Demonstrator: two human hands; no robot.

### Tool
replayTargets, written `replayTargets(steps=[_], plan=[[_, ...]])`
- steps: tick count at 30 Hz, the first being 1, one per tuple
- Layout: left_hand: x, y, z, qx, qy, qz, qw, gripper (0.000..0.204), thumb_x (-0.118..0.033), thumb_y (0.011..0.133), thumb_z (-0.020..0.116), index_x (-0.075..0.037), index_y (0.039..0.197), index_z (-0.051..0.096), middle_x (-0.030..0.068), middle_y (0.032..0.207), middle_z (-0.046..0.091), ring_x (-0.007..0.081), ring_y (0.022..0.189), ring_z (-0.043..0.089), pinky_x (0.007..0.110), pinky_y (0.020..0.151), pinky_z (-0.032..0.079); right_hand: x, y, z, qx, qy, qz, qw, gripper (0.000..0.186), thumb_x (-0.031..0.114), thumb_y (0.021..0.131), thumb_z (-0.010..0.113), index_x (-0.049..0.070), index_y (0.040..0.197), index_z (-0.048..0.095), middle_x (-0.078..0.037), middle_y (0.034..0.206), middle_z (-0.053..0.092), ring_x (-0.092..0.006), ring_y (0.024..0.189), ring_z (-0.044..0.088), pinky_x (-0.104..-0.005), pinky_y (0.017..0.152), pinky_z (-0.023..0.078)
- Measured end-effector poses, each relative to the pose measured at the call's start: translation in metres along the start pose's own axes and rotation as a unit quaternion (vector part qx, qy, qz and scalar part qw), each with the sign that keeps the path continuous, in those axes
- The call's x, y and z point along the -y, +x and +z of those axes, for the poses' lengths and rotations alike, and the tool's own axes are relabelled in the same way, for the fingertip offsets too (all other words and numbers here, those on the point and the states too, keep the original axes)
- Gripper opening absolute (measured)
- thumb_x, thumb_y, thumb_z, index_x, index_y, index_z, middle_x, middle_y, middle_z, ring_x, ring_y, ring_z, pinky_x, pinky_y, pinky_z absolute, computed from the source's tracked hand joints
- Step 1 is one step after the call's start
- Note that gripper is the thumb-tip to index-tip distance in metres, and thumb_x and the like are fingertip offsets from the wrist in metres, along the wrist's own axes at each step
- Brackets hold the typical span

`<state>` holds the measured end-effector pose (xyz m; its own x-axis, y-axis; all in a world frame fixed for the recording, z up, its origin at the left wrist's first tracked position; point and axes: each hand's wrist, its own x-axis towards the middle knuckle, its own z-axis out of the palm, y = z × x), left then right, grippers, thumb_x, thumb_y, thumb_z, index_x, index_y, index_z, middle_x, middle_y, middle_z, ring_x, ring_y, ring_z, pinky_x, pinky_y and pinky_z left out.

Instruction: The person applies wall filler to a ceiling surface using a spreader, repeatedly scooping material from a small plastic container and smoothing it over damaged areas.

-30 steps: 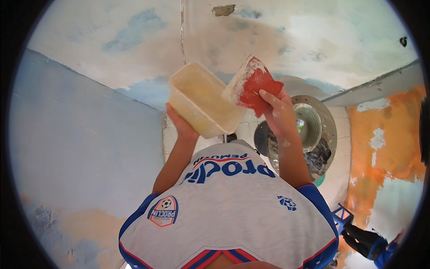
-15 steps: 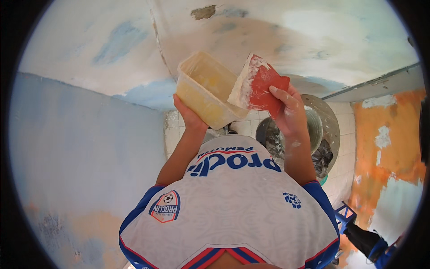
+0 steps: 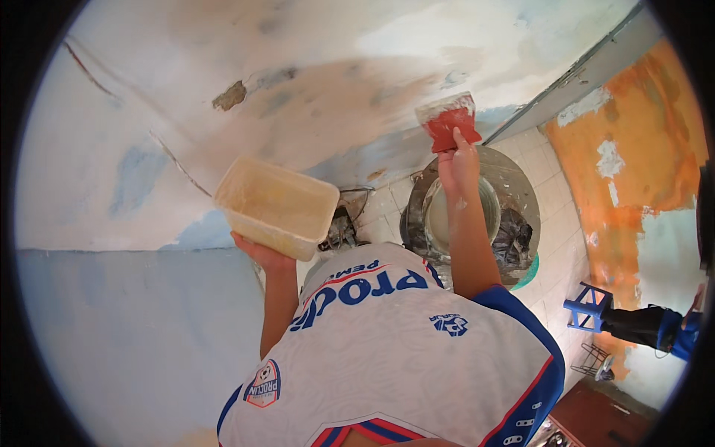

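Note:
My left hand [image 3: 264, 257] grips a pale, cream-coloured rectangular plastic tub [image 3: 287, 240] from below and its near side. The tub's open top is tilted toward the wall, and smears of filler coat its inside. Held out at the right, my right hand [image 3: 460, 165] is closed on a red putty scraper [image 3: 451, 128], thumb on its face. White filler lies along the scraper's far edge. Whether that edge touches the patchy wall [image 3: 357, 97] in front cannot be told.
Below my right arm a bucket [image 3: 488, 208] stands on a round grey surface [image 3: 521, 175], beside a crumpled black plastic bag [image 3: 514, 237]. An orange, patched wall [image 3: 633, 141] rises at the right. A person's dark-clothed leg [image 3: 633, 326] reaches a blue stool [image 3: 590, 307].
The scraper has moved away from the tub's rim, out toward the right-hand part of the wall. The tub sits lower and further left in the view, which has turned.

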<state>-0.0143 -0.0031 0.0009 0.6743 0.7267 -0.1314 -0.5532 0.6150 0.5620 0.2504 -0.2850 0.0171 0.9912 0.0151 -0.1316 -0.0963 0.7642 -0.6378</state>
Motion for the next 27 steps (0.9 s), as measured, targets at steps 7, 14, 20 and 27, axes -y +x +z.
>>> replayTargets(steps=[7, 14, 20, 27], plan=[[-0.02, -0.009, -0.009, 0.05, -0.035, 0.026, 0.998, 0.073, -0.064, 0.104, 0.041, -0.015, 0.158, 0.042, 0.0083, 0.158, 0.049, 0.0334, 0.143, 0.051, 0.052, 0.117, 0.047, -0.031, 0.06, 0.009, -0.137, -0.178, -0.222, 0.949, 0.029, 0.01, 0.11, 0.054, -0.002, 0.135, 0.06, -0.013, 0.125, 0.07, -0.0245, 0.113, 0.069, -0.0365, 0.095, 0.055], [-0.033, -0.02, -0.017, 0.008, 0.02, 0.069, 0.997, 0.08, -0.071, 0.099, 0.049, -0.02, 0.16, 0.04, 0.0068, 0.161, 0.046, 0.0331, 0.145, 0.048, 0.054, 0.119, 0.045, -0.134, 0.056, 0.066, -0.032, -0.442, -0.373, 0.815, 0.054, 0.005, 0.104, 0.056, 0.002, 0.157, 0.048, -0.024, 0.155, 0.054, -0.0322, 0.13, 0.066, -0.0367, 0.102, 0.055], [-0.038, -0.032, -0.023, -0.012, 0.026, 0.075, 0.997, 0.079, -0.072, 0.1, 0.046, -0.02, 0.16, 0.04, 0.0068, 0.16, 0.046, 0.0335, 0.145, 0.048, 0.054, 0.117, 0.047, -0.183, -0.021, 0.063, 0.108, -0.495, -0.452, 0.734, 0.059, 0.001, 0.102, 0.055, 0.002, 0.16, 0.044, -0.022, 0.152, 0.058, -0.0373, 0.137, 0.06, -0.0397, 0.107, 0.053], [-0.032, -0.039, -0.01, -0.075, 0.045, 0.072, 0.994, 0.08, -0.073, 0.1, 0.043, -0.02, 0.16, 0.04, 0.0059, 0.16, 0.047, 0.033, 0.145, 0.049, 0.053, 0.117, 0.047, -0.095, 0.035, 0.026, -0.041, -0.545, -0.396, 0.738, 0.044, 0.013, 0.111, 0.048, 0.002, 0.154, 0.053, -0.02, 0.131, 0.072, -0.0258, 0.062, 0.067, -0.0376, 0.057, 0.053]])
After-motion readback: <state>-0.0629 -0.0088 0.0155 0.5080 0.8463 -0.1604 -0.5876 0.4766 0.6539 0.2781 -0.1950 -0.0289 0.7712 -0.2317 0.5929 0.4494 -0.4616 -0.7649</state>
